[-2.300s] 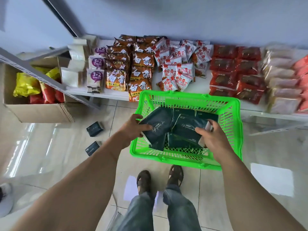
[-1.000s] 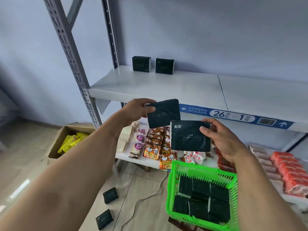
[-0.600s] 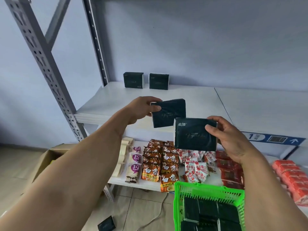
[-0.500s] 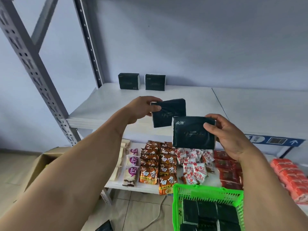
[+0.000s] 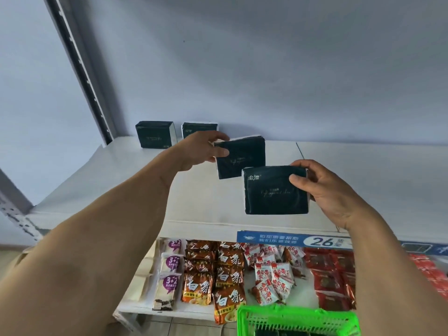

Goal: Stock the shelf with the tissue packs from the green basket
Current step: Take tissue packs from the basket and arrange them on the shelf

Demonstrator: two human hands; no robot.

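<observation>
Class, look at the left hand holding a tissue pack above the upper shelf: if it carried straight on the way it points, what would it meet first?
Probably the right-hand standing tissue pack by the wall, just beyond the left hand; depth is uncertain.

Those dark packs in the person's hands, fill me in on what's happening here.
A person is stocking tissue packs. The left hand holds one dark pack above the white upper shelf; the right hand holds a second pack nearer the shelf's front. Two packs already stand upright at the back by the wall. The green basket sits low in view, and snack packets fill the lower shelf.
</observation>
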